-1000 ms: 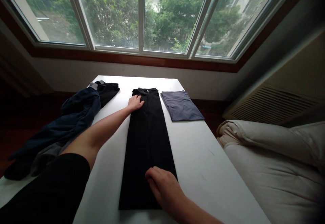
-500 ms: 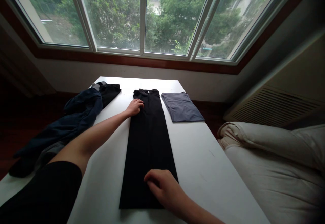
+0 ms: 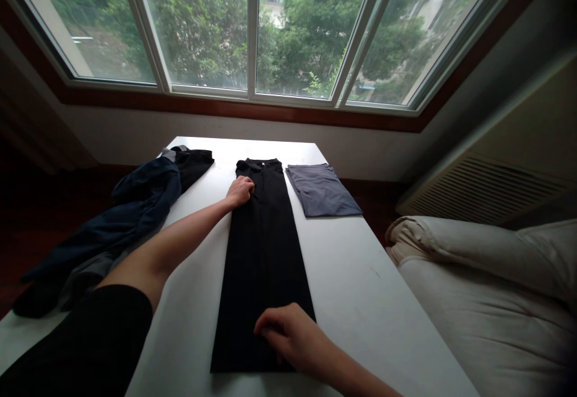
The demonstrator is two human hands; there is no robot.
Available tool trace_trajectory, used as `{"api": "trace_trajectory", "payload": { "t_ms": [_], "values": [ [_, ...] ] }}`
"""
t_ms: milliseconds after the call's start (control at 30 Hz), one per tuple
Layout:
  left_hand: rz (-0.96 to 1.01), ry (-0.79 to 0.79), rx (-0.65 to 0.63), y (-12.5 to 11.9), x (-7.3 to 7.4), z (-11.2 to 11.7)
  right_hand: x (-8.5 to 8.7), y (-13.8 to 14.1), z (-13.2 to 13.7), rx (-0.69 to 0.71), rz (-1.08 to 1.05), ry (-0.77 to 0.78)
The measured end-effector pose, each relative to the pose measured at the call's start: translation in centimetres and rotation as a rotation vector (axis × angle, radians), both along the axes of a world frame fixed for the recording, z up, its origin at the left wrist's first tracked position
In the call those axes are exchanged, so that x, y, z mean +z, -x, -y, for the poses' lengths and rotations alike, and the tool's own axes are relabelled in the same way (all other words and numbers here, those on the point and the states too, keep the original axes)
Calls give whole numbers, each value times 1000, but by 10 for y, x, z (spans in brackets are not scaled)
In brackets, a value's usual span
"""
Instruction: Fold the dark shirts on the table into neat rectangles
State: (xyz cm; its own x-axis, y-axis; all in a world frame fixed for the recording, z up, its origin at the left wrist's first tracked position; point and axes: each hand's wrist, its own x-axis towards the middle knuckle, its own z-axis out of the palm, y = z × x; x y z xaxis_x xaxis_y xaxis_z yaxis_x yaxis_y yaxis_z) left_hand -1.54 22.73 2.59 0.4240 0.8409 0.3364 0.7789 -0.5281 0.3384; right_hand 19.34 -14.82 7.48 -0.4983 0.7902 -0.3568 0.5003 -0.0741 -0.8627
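A pair of black trousers [image 3: 265, 253] lies flat and lengthwise on the white table [image 3: 351, 289], waistband at the far end. My left hand [image 3: 241, 191] is on their left edge just below the waistband, with its fingers curled in on the cloth. Over the lower legs, close to the near hem, my right hand [image 3: 295, 337] is closed, its fingers bent down to the fabric and partly hidden. To the right of the waistband rests a folded grey garment [image 3: 322, 190].
A heap of dark blue, black and grey clothes [image 3: 144, 187] lies along the table's left edge. A beige cushioned seat [image 3: 487, 301] stands to the right. Beyond the table's far end are a wall and a wide window [image 3: 252, 30].
Both hands stay almost where they were on the trousers. The left fingers look slightly more curled, and the view has shifted a little.
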Motion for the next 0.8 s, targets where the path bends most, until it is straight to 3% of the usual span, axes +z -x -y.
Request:
{"api": "trace_trajectory", "payload": {
  "t_ms": [200, 400, 600, 800],
  "values": [
    [65, -37, 159, -2, 0, -14, 13, 0, -4, -27, 243, -324],
    [25, 100, 402, 5, -3, -59, 1, 3, -3, 100, 413, -419],
    [153, 217, 422, 9, -2, -103, -10, 10, -3, 166, 479, -514],
    [285, 217, 442, 19, 11, -109, -28, 2, -7, 55, 512, -774]
  ]
}}
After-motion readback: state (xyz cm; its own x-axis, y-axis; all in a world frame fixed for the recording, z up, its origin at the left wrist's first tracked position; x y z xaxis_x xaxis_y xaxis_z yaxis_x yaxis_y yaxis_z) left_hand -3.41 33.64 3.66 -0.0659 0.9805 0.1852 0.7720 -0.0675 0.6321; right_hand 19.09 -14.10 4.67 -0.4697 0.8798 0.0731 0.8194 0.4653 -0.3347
